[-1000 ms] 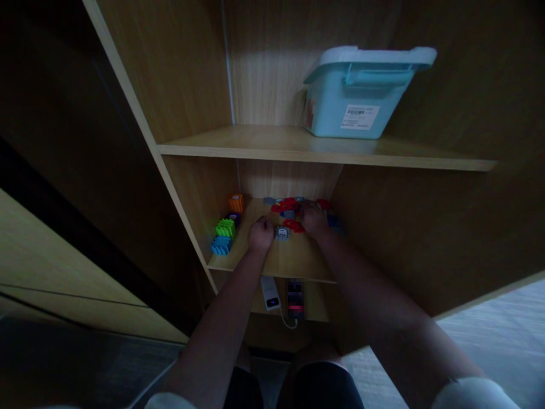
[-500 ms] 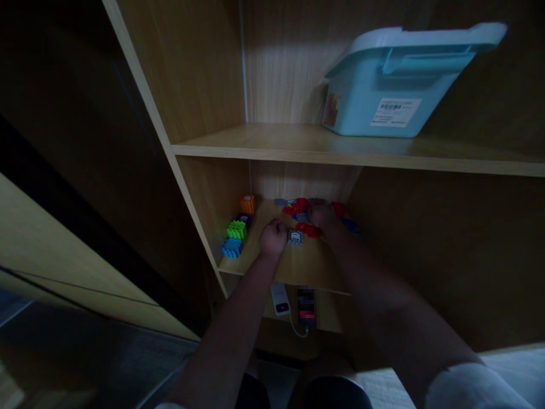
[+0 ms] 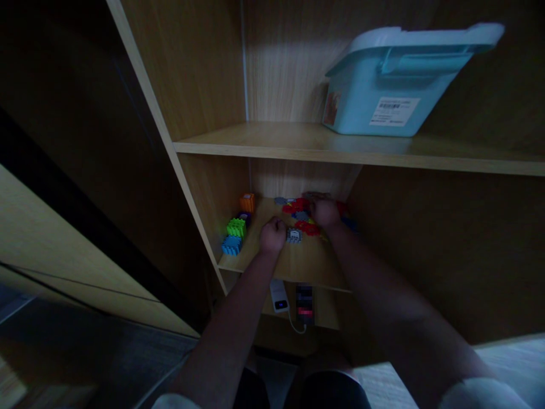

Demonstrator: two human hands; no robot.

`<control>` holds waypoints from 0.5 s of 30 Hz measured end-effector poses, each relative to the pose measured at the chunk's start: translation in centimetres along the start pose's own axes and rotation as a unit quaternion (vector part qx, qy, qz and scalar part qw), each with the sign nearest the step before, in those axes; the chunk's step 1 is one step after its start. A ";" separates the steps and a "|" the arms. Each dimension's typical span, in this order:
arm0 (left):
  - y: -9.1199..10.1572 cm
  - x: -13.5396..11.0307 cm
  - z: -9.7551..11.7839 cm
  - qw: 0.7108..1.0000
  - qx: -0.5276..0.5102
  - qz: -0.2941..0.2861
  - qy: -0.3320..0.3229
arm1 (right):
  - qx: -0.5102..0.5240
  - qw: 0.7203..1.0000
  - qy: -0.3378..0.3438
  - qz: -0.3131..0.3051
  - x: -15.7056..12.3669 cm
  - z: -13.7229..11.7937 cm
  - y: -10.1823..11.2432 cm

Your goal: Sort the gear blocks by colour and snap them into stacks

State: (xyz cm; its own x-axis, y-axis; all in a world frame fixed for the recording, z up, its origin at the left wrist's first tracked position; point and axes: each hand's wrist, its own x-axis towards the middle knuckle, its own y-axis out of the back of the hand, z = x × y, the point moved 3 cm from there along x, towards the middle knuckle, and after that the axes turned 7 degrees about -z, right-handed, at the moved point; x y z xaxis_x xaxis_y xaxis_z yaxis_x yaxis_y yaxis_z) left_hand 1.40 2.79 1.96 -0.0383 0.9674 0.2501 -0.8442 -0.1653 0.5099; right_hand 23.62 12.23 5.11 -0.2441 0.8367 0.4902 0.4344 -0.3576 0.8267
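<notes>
My left hand (image 3: 273, 234) is closed in a loose fist over the shelf board, its palm side hidden. Just right of it lies a grey interlocking foam-like piece (image 3: 294, 236) with a pale marking. My right hand (image 3: 326, 212) reaches deeper, fingers curled down among loose flat pieces; what its fingertips hold, if anything, is hidden. Around it are red pieces (image 3: 307, 228), a grey-blue piece (image 3: 300, 216) and dark blue pieces (image 3: 351, 225). Along the left wall stand blocks with notched edges: orange (image 3: 247, 203), purple (image 3: 244, 218), green (image 3: 236, 228) and light blue (image 3: 231, 245).
A light blue lidded bin (image 3: 378, 85) stands on the upper shelf (image 3: 272, 139), whose edge hangs above my hands. Below, on a lower ledge, are a white power bank (image 3: 279, 295) and a phone (image 3: 305, 301), joined by a cable. Side walls close in the compartment.
My right hand has shifted slightly, uncovering more of the grey-blue piece and the grey piece at the back. My left hand stays nearly in place.
</notes>
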 end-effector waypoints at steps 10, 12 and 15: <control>0.5 -1.0 1.6 0.990 -0.111 0.002 -0.089 | 0.166 0.976 -0.022 0.139 -8.8 -6.5 2.8; 0.4 -1.4 2.0 0.985 -0.124 -0.013 -0.120 | 0.141 0.981 0.002 0.136 -10.2 -7.3 3.1; 0.3 -2.0 2.6 0.979 -0.122 -0.036 -0.158 | 0.122 0.986 0.034 0.105 -11.3 -8.1 3.2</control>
State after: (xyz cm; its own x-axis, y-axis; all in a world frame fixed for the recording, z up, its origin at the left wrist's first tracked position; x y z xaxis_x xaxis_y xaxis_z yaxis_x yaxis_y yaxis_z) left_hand 2.66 0.32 3.78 0.1598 0.8613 0.4823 -0.9430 -0.0113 0.3326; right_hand 20.74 -1.75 4.50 -0.1808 0.7223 0.6676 0.6759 -0.4018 0.6178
